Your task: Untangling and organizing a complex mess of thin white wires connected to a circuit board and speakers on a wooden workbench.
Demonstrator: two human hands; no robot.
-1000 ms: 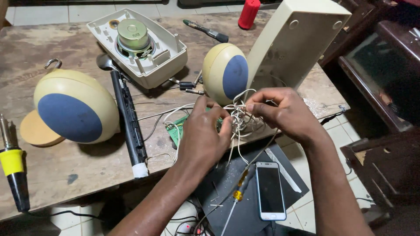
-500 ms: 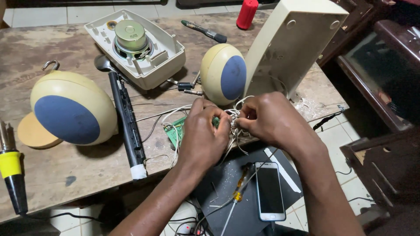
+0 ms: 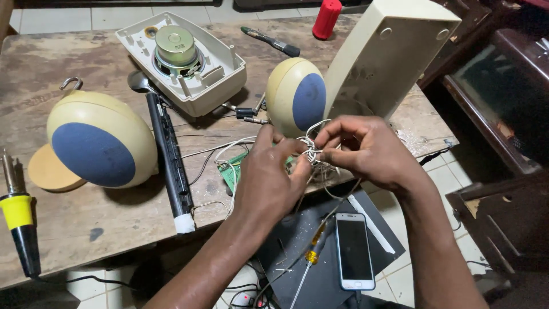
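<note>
I see my left hand point(image 3: 273, 182) and my right hand point(image 3: 366, 150) meeting over the near edge of the surface point(image 3: 103, 223), both pinched narrow on the same tangle of thin white wires point(image 3: 313, 153): the left thumb and fingertips grip it from the left, the right fingers close on it from the right, so the bundle sits between the two hands and touches both. Loose strands loop up above the knuckles and trail down toward the floor. Just under my left hand a small green circuit board point(image 3: 235, 170) peeks out, with more white leads running left across the wood. Right behind the wires stands a small egg-shaped speaker point(image 3: 296, 97), cream with a blue front, leaning close to a tall cream speaker cabinet point(image 3: 384, 57) that rises tilted at the right. Further left lies a long black bar point(image 3: 168, 157), then a larger egg-shaped speaker point(image 3: 100, 140) with a metal hook on top. An opened speaker housing point(image 3: 183, 60) showing its round driver lies at the back. A soldering iron point(image 3: 17, 217) with a yellow collar lies at the far left edge. Below my hands, off the surface, a smartphone point(image 3: 354, 250) rests on a dark panel beside a yellow-handled screwdriver point(image 3: 309, 260).
</note>
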